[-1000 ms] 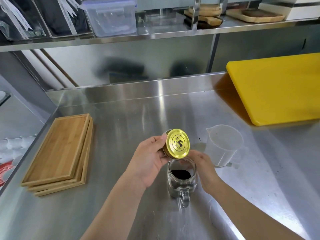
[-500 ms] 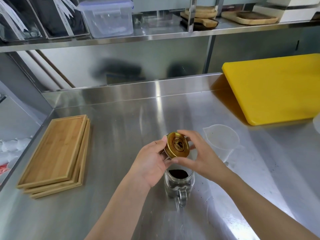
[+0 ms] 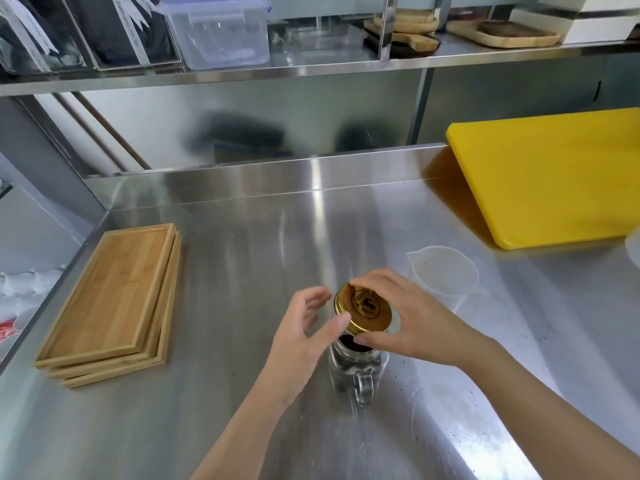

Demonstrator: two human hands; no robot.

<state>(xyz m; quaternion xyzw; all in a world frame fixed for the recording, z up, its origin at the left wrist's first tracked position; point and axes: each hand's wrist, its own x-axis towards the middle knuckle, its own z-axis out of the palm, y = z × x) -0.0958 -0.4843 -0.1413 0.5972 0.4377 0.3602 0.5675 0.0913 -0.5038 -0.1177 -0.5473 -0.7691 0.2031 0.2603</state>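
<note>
A glass jar mug (image 3: 353, 367) with a handle stands on the steel counter (image 3: 242, 271), with dark grounds inside. A round gold lid (image 3: 363, 311) with a dark emblem hovers tilted just above the jar's mouth. My right hand (image 3: 415, 320) grips the lid by its rim, fingers over the far edge and thumb at the near edge. My left hand (image 3: 304, 330) is beside the lid on the left, fingers relaxed and spread, thumb tip close to the lid's edge, holding nothing.
A clear plastic measuring jug (image 3: 445, 275) stands just right of the jar, behind my right hand. A stack of bamboo trays (image 3: 114, 299) lies at the left. A yellow cutting board (image 3: 550, 178) leans at the back right. Dark specks dot the counter near the jar.
The lid passed from my left hand to my right hand. My left hand let go and opened beside it. The lid came down closer to the jar's mouth.
</note>
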